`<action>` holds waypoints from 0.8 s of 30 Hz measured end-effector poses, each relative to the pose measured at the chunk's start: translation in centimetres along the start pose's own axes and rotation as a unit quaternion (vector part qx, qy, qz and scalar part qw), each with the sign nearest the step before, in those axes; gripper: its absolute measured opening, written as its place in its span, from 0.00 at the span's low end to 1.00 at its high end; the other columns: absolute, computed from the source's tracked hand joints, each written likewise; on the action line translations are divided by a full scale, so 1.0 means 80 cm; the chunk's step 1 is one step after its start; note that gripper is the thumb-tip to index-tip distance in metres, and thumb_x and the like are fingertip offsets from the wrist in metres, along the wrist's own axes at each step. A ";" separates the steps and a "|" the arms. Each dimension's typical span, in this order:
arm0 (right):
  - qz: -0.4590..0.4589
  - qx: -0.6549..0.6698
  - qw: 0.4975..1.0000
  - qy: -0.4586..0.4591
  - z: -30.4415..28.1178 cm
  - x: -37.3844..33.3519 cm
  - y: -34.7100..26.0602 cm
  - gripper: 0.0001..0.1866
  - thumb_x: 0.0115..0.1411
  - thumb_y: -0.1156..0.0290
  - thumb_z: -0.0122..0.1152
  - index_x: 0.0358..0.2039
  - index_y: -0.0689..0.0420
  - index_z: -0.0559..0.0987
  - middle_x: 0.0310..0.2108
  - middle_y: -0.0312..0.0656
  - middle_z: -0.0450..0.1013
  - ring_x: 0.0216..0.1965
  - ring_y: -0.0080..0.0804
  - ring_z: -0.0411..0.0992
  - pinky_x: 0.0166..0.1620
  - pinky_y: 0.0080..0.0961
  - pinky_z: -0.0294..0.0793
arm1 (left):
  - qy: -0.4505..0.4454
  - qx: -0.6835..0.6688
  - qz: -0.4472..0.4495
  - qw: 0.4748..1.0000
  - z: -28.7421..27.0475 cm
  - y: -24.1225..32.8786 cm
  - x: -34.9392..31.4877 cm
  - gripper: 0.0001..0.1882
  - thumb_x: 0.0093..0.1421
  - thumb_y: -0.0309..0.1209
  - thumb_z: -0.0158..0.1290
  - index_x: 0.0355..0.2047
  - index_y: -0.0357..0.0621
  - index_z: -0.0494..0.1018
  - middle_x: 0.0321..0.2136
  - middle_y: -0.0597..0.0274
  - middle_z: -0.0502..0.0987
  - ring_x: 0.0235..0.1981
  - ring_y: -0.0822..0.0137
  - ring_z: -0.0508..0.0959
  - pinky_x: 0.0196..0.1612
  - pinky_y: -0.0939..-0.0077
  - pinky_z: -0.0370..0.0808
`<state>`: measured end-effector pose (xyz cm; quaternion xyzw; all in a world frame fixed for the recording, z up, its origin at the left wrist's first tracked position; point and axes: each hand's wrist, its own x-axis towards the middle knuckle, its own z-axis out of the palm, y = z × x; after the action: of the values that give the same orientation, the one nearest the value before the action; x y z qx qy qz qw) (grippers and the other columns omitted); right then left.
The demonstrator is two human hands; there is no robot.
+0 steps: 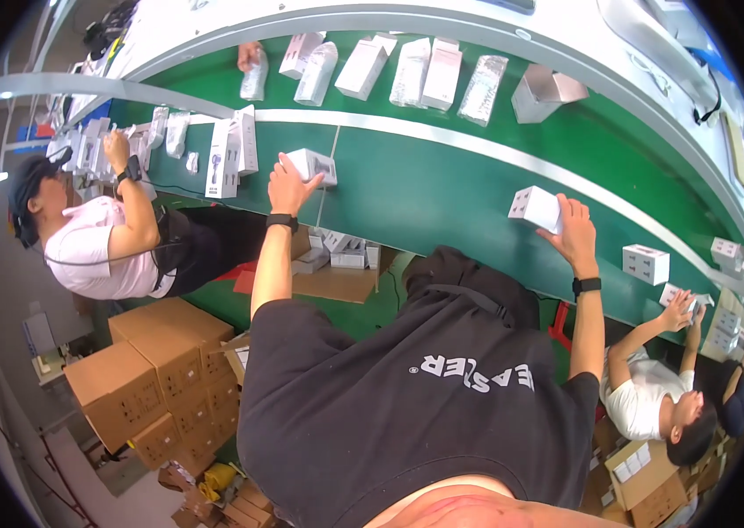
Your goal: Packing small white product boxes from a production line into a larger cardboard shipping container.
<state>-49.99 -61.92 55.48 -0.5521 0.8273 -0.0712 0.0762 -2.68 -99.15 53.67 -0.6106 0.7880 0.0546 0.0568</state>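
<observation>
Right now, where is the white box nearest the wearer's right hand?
In the head view, the white box is right of centre at the green work surface, just left of the right hand; a second box sits farther right.

The bench (425, 198) is in front; 1 box (313, 165) is in the left hand (289, 189), 1 other box (536, 208) in the right hand (575, 232).

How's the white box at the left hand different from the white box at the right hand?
The left box at the left hand shows a larger grey picture; the right box at the right hand shows several small dark ones. The left box's printed side faces the image's right, while the right box's faces left. Both are white, printed boxes.
</observation>
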 end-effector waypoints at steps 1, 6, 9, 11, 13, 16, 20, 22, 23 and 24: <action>-0.006 -0.003 1.000 0.006 -0.001 0.001 0.000 0.47 0.40 0.53 0.79 0.60 0.51 0.67 0.50 0.44 0.70 0.52 0.46 0.68 0.47 0.41 0.76 | 0.009 -0.034 0.033 0.999 0.008 -0.013 0.004 0.58 0.45 0.38 0.71 0.69 0.36 0.47 0.60 0.38 0.62 0.56 0.39 0.71 0.54 0.57 0.74; -0.007 -0.003 1.000 0.014 -0.002 0.000 0.005 0.47 0.41 0.54 0.79 0.61 0.53 0.67 0.52 0.44 0.70 0.52 0.46 0.68 0.50 0.41 0.75 | 0.029 -0.095 0.158 0.983 0.038 -0.063 0.065 0.59 0.44 0.38 0.72 0.68 0.35 0.45 0.51 0.40 0.67 0.50 0.35 0.73 0.50 0.58 0.76; -0.006 0.003 1.000 0.014 -0.002 -0.001 0.005 0.47 0.41 0.54 0.79 0.61 0.53 0.67 0.52 0.45 0.70 0.53 0.47 0.68 0.52 0.41 0.74 | 0.042 -0.121 0.160 0.979 0.027 -0.053 0.059 0.56 0.44 0.41 0.72 0.66 0.36 0.51 0.51 0.41 0.67 0.49 0.37 0.74 0.50 0.58 0.76; -0.018 0.012 1.000 0.016 -0.001 0.000 0.005 0.46 0.42 0.53 0.78 0.61 0.53 0.68 0.52 0.45 0.70 0.52 0.47 0.68 0.51 0.41 0.75 | 0.048 -0.133 0.164 0.976 0.018 -0.033 0.044 0.54 0.43 0.42 0.72 0.65 0.36 0.53 0.50 0.41 0.67 0.49 0.38 0.75 0.49 0.58 0.76; -0.008 0.018 1.000 0.016 0.000 0.001 0.010 0.46 0.42 0.52 0.78 0.60 0.53 0.68 0.52 0.45 0.70 0.52 0.47 0.69 0.51 0.41 0.75 | 0.077 -0.175 0.103 0.976 0.010 0.029 0.012 0.52 0.44 0.45 0.72 0.64 0.37 0.59 0.48 0.43 0.69 0.49 0.43 0.74 0.50 0.59 0.75; -0.004 0.030 0.999 0.012 -0.001 -0.001 0.019 0.46 0.43 0.51 0.77 0.60 0.53 0.68 0.52 0.46 0.70 0.52 0.47 0.69 0.50 0.42 0.76 | 0.072 -0.210 0.079 0.972 0.001 0.120 -0.036 0.49 0.44 0.48 0.71 0.62 0.39 0.64 0.48 0.43 0.70 0.50 0.45 0.73 0.50 0.60 0.74; 0.001 0.032 0.999 0.018 -0.002 0.004 0.017 0.45 0.43 0.47 0.76 0.59 0.52 0.69 0.50 0.45 0.71 0.51 0.47 0.70 0.48 0.43 0.77 | 0.055 -0.248 0.114 0.960 0.010 0.253 -0.086 0.48 0.44 0.50 0.71 0.62 0.42 0.66 0.51 0.40 0.66 0.51 0.46 0.72 0.51 0.62 0.73; -0.019 0.038 0.999 0.026 0.002 0.004 0.018 0.45 0.43 0.47 0.76 0.59 0.51 0.69 0.49 0.46 0.71 0.51 0.48 0.70 0.48 0.44 0.77 | 0.089 -0.263 0.144 0.950 0.021 0.318 -0.113 0.48 0.45 0.49 0.71 0.64 0.45 0.65 0.55 0.37 0.63 0.51 0.44 0.71 0.51 0.62 0.73; -0.026 0.043 0.998 0.038 0.007 0.001 0.021 0.45 0.42 0.47 0.77 0.59 0.50 0.69 0.48 0.46 0.71 0.50 0.48 0.71 0.47 0.44 0.77 | 0.081 -0.270 0.159 0.946 0.030 0.349 -0.128 0.48 0.45 0.49 0.71 0.64 0.45 0.65 0.55 0.37 0.63 0.51 0.44 0.71 0.51 0.62 0.73; -0.030 0.056 0.997 0.045 0.009 0.000 0.020 0.46 0.42 0.48 0.77 0.59 0.50 0.68 0.49 0.46 0.71 0.51 0.48 0.70 0.48 0.44 0.77 | 0.091 -0.267 0.223 0.933 0.042 0.375 -0.144 0.49 0.46 0.49 0.72 0.64 0.44 0.64 0.57 0.36 0.61 0.53 0.43 0.70 0.51 0.61 0.73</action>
<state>-51.29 -61.35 54.49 -0.5676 0.8077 -0.1446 0.0674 -28.79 -80.15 52.66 -0.4144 0.8620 0.2180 -0.1941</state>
